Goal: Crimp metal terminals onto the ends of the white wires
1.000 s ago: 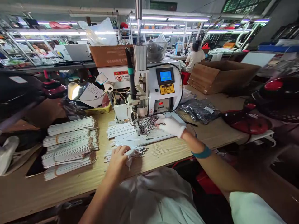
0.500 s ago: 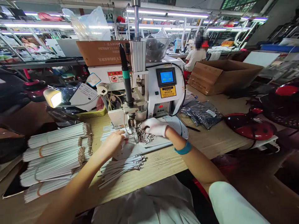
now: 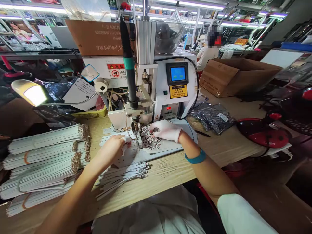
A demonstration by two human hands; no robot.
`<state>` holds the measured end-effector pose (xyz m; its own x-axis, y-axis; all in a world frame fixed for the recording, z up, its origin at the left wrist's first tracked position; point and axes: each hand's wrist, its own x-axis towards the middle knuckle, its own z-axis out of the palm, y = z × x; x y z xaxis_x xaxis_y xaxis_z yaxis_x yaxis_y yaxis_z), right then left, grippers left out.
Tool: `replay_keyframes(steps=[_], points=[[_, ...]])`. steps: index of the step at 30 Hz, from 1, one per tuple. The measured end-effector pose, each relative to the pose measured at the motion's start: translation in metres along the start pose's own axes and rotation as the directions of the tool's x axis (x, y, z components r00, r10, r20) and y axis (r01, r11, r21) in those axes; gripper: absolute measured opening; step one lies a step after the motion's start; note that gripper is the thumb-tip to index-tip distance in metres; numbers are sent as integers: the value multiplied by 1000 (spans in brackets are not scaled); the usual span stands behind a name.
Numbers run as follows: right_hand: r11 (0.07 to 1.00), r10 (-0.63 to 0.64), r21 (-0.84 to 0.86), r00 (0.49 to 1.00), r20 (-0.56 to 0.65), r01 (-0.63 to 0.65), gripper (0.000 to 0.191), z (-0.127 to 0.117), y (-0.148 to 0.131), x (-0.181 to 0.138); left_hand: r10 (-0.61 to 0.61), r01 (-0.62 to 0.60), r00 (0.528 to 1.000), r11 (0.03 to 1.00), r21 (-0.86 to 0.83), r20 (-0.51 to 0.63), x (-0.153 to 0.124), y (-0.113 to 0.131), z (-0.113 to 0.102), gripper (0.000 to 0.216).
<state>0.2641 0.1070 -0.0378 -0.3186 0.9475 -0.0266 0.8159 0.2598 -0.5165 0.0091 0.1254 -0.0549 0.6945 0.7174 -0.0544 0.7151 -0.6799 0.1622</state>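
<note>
My left hand [image 3: 114,148], with white covers on its fingertips, is closed in a pinch just left of the soldering machine's [image 3: 136,122] tip. What it pinches is hidden by the fingers; flat white cables [image 3: 106,139] lie beside it. My right hand [image 3: 167,130], in a white glove, reaches into a heap of small pale connectors [image 3: 151,142] on the machine's base plate [image 3: 168,150]. Its fingertips are bent together at the heap, and anything between them is too small to make out. In front lie several white cables with connector ends [image 3: 124,175].
Banded bundles of white cables [image 3: 46,162] are stacked at the left, below a lit lamp [image 3: 31,92]. To the right are a plastic bag of dark parts [image 3: 213,117], a red-and-black ladybird-shaped object [image 3: 263,131] and an open cardboard box [image 3: 234,76]. A person [image 3: 208,55] sits farther back.
The view has shifted closer to the machine. My right hand's fingers have drawn back slightly to the right over the connector heap. My left hand stays beside the tip.
</note>
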Motion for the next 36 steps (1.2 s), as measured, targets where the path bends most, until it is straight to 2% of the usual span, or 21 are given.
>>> replay_keyframes(steps=[3,5,6,7,9,10,12,15,17,20,23,25,27,31,36], points=[[980,-101,186,975,196,64,14,-6,2,-8,-44,44,999,997,-69,4,-8,-5,-6,30],[958,-182,266,939,292,103,13,-4,2,-9,-25,44,995,982,-186,99,-14,-6,-8,25],[957,-173,274,942,286,93,14,-2,2,-7,-14,49,989,969,-242,145,-16,-7,-7,23],[963,-132,261,964,232,69,15,1,2,-4,-15,63,986,957,-285,168,-16,-7,-7,21],[981,-30,192,999,12,27,19,9,2,6,-74,115,988,937,-328,136,-15,-9,-4,20],[989,-7,146,995,-101,22,19,13,3,11,-110,136,990,928,-346,93,-12,-9,-2,19],[998,-17,53,975,-221,30,19,23,3,22,-134,132,991,904,-407,25,-8,-9,-1,18],[999,-8,-52,976,-218,-3,18,35,3,32,-85,78,996,839,-539,11,-2,-5,-2,19],[998,-9,-62,977,-215,-5,16,37,1,33,-52,53,998,772,-633,21,-1,-2,-2,21],[993,34,116,974,-222,-8,13,31,-4,27,-71,69,997,662,-746,30,0,1,-1,21],[886,129,456,990,-61,-87,18,23,-11,18,-111,99,993,596,-797,40,2,3,2,21],[750,113,646,990,83,-140,18,22,-14,15,-123,116,991,562,-819,55,3,3,3,21],[630,63,759,985,161,-164,15,24,-15,14,-127,126,990,527,-840,68,4,3,3,23],[506,21,838,974,226,-205,14,31,-16,17,-139,122,988,490,-863,61,7,3,4,25],[441,55,865,969,240,-239,19,36,-16,21,-159,136,985,482,-866,66,8,3,3,24]])
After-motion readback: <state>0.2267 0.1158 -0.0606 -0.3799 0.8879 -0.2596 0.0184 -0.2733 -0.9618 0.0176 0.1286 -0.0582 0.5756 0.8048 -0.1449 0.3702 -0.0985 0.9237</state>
